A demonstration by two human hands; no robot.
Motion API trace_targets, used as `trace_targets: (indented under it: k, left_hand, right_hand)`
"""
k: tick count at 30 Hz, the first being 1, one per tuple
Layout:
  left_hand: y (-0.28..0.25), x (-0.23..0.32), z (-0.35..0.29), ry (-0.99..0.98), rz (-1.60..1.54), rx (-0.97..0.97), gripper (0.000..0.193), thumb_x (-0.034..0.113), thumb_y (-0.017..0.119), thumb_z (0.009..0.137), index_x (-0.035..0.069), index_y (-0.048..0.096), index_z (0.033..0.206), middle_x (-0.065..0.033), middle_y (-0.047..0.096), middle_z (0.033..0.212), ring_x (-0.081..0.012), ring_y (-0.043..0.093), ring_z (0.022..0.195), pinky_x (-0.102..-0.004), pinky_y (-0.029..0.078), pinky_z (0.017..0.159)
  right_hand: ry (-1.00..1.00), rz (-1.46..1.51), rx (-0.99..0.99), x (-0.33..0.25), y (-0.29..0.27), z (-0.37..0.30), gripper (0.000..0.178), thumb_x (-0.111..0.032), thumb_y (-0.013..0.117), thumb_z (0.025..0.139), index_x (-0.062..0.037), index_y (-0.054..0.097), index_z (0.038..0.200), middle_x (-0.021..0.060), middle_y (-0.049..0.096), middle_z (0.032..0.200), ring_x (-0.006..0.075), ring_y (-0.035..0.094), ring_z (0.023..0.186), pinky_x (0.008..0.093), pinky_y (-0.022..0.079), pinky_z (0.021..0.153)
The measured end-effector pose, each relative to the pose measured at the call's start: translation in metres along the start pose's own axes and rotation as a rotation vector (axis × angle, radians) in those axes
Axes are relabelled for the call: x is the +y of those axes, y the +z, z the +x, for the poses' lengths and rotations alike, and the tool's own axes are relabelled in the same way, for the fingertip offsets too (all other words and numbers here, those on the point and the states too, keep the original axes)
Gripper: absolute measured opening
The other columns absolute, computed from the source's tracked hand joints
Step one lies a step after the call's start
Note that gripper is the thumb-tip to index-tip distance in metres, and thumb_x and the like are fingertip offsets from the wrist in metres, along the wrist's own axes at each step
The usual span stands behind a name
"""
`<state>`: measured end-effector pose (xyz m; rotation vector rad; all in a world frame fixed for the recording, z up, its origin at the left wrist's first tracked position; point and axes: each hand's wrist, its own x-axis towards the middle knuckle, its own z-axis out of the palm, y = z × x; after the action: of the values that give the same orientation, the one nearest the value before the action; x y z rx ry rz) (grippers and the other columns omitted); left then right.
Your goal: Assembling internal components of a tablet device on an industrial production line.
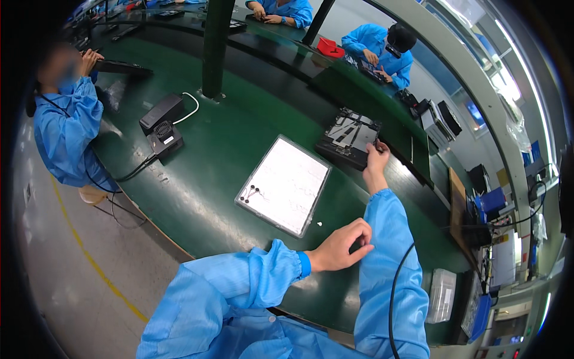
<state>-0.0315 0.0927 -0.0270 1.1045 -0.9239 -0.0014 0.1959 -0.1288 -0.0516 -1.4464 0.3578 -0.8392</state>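
Note:
At the far right part of the green bench, my right hand (376,160) grips the near right corner of a stack of flat black electronic units (351,134), with silver-grey panels and dark strips on top. Its thumb lies over the edge, while the other fingers are partly hidden. Held close to my right sleeve, my left hand (341,248) is loosely curled, thumb apart from the fingers and nothing visible in it. A white board (286,185) with a clear border lies left of both hands. Small black round parts (251,192) sit on its left side.
A black power adapter (162,112) and a black fan unit (165,139) with cables stand at left. Near the right edge lies a clear plastic box (441,294). A green post (216,54) rises from the bench. A black cord (396,287) crosses my right sleeve. Co-workers sit around.

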Motion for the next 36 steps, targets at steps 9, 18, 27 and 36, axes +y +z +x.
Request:
trace_targets:
  k: [9, 18, 27, 36]
  left_hand:
    - [-0.007, 0.001, -0.010, -0.048, 0.099, -0.085, 0.037, 0.005, 0.067, 0.092, 0.004, 0.036, 0.071, -0.0075, 0.039, 0.068, -0.0236, 0.039, 0.056, -0.0375, 0.033, 0.052]
    - [0.000, 0.005, -0.014, -0.182, 0.155, -0.327, 0.029, 0.010, 0.067, 0.092, 0.006, 0.043, 0.076, -0.0067, 0.046, 0.070, -0.0239, 0.047, 0.055, -0.0375, 0.037, 0.052]
    - [0.021, 0.053, 0.012, 0.302, 0.088, -0.320, 0.014, 0.003, 0.071, 0.080, 0.010, 0.061, 0.088, -0.0043, 0.063, 0.087, -0.0207, 0.051, 0.057, -0.0314, 0.041, 0.051]
    - [0.107, 0.160, 0.085, 0.917, 0.247, -0.453, 0.023, 0.015, 0.060, 0.085, 0.017, 0.046, 0.102, -0.0023, 0.067, 0.093, -0.0141, 0.045, 0.053, -0.0234, 0.032, 0.043]
  right_hand:
    - [-0.150, -0.391, -0.620, -0.086, -0.093, -0.034, 0.016, -0.016, 0.060, 0.102, -0.0030, 0.061, 0.112, 0.0075, 0.069, 0.118, 0.0132, 0.062, 0.108, 0.0275, 0.046, 0.096]
    - [-0.257, -0.570, -0.433, -0.085, -0.281, -0.142, 0.010, -0.003, 0.065, 0.091, -0.0004, 0.064, 0.100, 0.0114, 0.072, 0.107, 0.0192, 0.066, 0.101, 0.0327, 0.050, 0.092]
    - [-0.387, -0.736, -0.469, -0.094, -0.278, -0.136, 0.022, -0.005, 0.067, 0.086, -0.0019, 0.066, 0.107, 0.0146, 0.069, 0.104, 0.0295, 0.067, 0.100, 0.0346, 0.051, 0.089]
    - [-0.364, -0.709, -0.442, -0.092, -0.293, -0.140, 0.024, -0.008, 0.067, 0.090, -0.0045, 0.066, 0.113, 0.0146, 0.068, 0.110, 0.0310, 0.067, 0.103, 0.0364, 0.051, 0.094]
